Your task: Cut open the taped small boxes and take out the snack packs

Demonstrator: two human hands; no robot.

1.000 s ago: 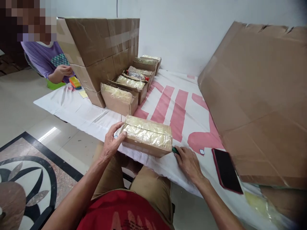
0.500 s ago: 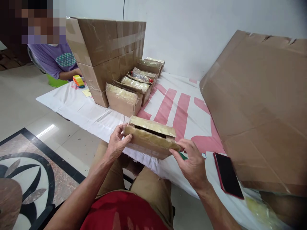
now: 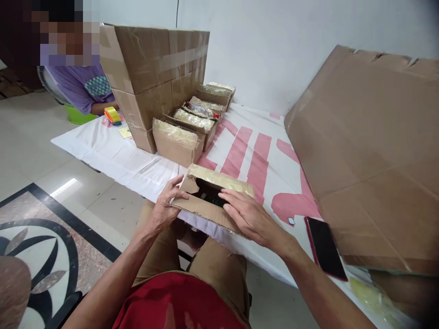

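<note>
Left hand [image 3: 164, 208] grips left end of opened box [image 3: 221, 179], fingers curled. Right hand [image 3: 245, 214] lies flat and open across its near flap [image 3: 204, 211], holding nothing. Box sits between hands at tabletop [image 3: 120, 157] edge. Phone [image 3: 324, 246] right of right hand.

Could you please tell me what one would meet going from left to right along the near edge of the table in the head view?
left hand → small open box → right hand, fingertips inside the box → dark phone → large cardboard sheet
</note>
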